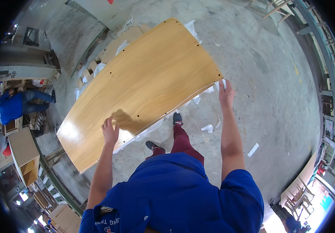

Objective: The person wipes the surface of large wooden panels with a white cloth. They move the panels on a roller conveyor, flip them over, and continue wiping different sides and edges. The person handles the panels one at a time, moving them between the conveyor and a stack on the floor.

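Observation:
A large wooden panel (148,73) with a light, glossy grain lies slantwise in front of me, with several dark holes along its edges. My left hand (111,131) is over its near left part, fingers apart, its shadow falling on the wood; whether the fingertips touch cannot be told. At the panel's right corner my right hand (226,93) is closed on a white strip (221,84). A thin white line (183,101) runs along the near edge toward that hand. White wrapping (148,132) shows beneath the panel.
Cardboard and boxes (107,56) lie along the panel's far left side. White scraps (207,128) and a white slip (253,150) are on the concrete floor (268,97). Another person in blue (14,106) is at the left. A wooden cabinet (24,153) stands lower left.

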Demonstrator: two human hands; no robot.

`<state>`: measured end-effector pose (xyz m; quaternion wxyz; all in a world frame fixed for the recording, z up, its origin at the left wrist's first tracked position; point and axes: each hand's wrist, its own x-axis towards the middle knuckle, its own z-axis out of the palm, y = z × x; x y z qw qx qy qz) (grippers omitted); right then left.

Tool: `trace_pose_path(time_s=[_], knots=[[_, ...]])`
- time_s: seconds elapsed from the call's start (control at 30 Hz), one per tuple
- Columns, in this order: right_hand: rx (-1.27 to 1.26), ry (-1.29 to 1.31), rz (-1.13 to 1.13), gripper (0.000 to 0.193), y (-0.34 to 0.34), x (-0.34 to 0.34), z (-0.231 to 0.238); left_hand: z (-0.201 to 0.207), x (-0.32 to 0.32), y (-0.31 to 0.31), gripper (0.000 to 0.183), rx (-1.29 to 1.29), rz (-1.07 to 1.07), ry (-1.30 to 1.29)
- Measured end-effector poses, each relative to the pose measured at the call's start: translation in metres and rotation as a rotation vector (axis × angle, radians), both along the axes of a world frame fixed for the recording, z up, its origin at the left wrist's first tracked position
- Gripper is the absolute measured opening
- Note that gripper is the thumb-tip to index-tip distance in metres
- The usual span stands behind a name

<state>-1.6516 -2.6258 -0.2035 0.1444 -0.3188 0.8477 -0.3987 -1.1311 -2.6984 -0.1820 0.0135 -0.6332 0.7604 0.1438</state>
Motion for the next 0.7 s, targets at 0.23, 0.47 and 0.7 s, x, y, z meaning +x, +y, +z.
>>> trace_pose_path(time_s=[0.23,0.47,0.7], knots=[[-0.016,-0.026,0.016,0.031,-0.001,-0.015,0.002,-0.01,-0.027,-0.05,0.08,0.307,0.23,-0.158],[-0.078,0.017,0.006,0.029,-0.011,-0.037,0.003,-0.012,-0.059,-0.045,0.092,0.499,0.302,-0.291],[0.002,0.035,0.05,0.029,-0.023,-0.043,0.002,-0.015,-0.061,-0.045,0.096,0.513,0.305,-0.355]])
